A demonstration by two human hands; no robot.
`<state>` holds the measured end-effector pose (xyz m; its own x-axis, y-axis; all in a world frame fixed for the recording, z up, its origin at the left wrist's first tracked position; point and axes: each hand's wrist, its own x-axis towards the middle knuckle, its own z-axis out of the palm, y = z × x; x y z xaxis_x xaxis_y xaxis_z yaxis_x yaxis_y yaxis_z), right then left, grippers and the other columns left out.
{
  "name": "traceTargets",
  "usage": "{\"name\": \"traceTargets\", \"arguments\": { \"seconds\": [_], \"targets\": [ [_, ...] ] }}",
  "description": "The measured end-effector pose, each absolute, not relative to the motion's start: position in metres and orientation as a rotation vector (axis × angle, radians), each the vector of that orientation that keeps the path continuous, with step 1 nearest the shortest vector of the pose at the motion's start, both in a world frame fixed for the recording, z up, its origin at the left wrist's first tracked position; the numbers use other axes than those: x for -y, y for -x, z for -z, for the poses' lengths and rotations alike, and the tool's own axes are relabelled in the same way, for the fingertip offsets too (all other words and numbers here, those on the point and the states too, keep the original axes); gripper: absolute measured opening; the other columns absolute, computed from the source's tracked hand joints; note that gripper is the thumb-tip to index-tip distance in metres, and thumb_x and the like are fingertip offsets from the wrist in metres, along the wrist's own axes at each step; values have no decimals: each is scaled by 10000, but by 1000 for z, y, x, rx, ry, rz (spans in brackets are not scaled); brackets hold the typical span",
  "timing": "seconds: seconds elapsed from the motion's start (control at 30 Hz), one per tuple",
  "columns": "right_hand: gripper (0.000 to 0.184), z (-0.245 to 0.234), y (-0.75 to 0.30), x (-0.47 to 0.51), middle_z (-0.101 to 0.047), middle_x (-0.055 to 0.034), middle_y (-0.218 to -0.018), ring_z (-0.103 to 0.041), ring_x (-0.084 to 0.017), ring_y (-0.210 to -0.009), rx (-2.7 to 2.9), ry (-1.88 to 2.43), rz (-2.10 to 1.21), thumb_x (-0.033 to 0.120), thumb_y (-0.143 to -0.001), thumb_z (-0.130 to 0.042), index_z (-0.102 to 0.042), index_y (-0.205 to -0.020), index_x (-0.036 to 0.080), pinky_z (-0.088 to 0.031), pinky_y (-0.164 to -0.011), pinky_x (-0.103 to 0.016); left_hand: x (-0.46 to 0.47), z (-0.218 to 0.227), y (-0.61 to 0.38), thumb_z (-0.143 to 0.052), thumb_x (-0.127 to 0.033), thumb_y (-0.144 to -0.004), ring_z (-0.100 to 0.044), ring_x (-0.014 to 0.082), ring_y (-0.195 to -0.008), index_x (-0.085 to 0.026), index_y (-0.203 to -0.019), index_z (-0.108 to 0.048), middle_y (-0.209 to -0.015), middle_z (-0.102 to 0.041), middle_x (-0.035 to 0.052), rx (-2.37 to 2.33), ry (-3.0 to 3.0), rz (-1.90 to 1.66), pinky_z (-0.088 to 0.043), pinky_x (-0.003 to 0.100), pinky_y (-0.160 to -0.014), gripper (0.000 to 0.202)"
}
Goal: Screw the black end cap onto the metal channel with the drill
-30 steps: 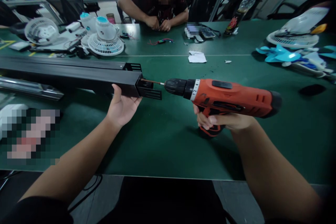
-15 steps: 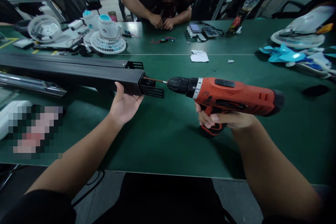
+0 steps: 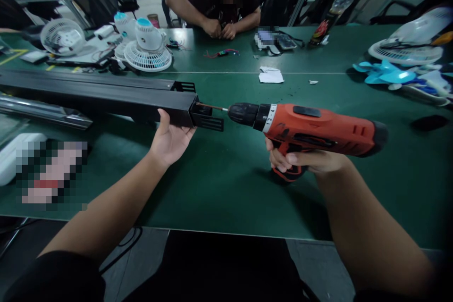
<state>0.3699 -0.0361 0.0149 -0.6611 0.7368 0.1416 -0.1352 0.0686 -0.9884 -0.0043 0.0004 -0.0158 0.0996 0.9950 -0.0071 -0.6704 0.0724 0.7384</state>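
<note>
My left hand (image 3: 170, 139) cups the near end of a long black metal housing (image 3: 106, 99) from below, thumb up against its side. My right hand (image 3: 304, 160) is wrapped round the grip of an orange and black cordless drill (image 3: 307, 127), held level. The drill's thin bit (image 3: 212, 106) reaches into the black slotted bracket (image 3: 207, 118) at the housing's end. Both lie just above the green table (image 3: 219, 184).
A silver tube (image 3: 46, 113) lies beside the housing. White desk fans (image 3: 146, 52) stand at the far left, blue and white fan parts (image 3: 392, 73) at the right. Paper scraps (image 3: 271, 75) and a wired part (image 3: 221, 53) lie mid-table. Another person's hands (image 3: 221, 30) work opposite.
The view has drifted a little, so housing and drill sit slightly further right in the picture. The drill bit stays in the bracket, and both hands keep their hold.
</note>
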Motion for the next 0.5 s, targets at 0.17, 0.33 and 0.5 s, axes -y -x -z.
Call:
{"name": "traceTargets", "arguments": {
  "seconds": [0.17, 0.33, 0.5],
  "targets": [
    [406, -18, -367, 37, -734, 36, -672, -704, -162, -592, 1672, 617, -1673, 501, -969, -997, -836, -1200, 208, -690, -693, -321, -1, 17, 5, -631, -802, -1146, -626, 317, -1702, -334, -1690, -710, -1604, -832, 61, -594, -685, -1372, -555, 437, -1384, 722],
    [397, -15, -369, 36, -723, 38, -691, -713, -164, -606, 1684, 613, -1660, 495, -975, -993, -846, -1216, 215, -712, -707, -329, -3, 19, 7, -642, -810, -1136, -620, 324, -1707, -341, -1709, -688, -1604, -831, 65, -590, -698, -1383, -594, 432, -1342, 741],
    [412, -13, -371, 35, -716, 38, -712, -733, -172, -611, 1719, 579, -1610, 496, -995, -981, -838, -1246, 202, -726, -714, -343, 0, 14, 5, -637, -816, -1135, -624, 339, -1701, -320, -1673, -715, -1633, -810, 81, -646, -717, -1384, -566, 463, -1369, 736]
  ]
}}
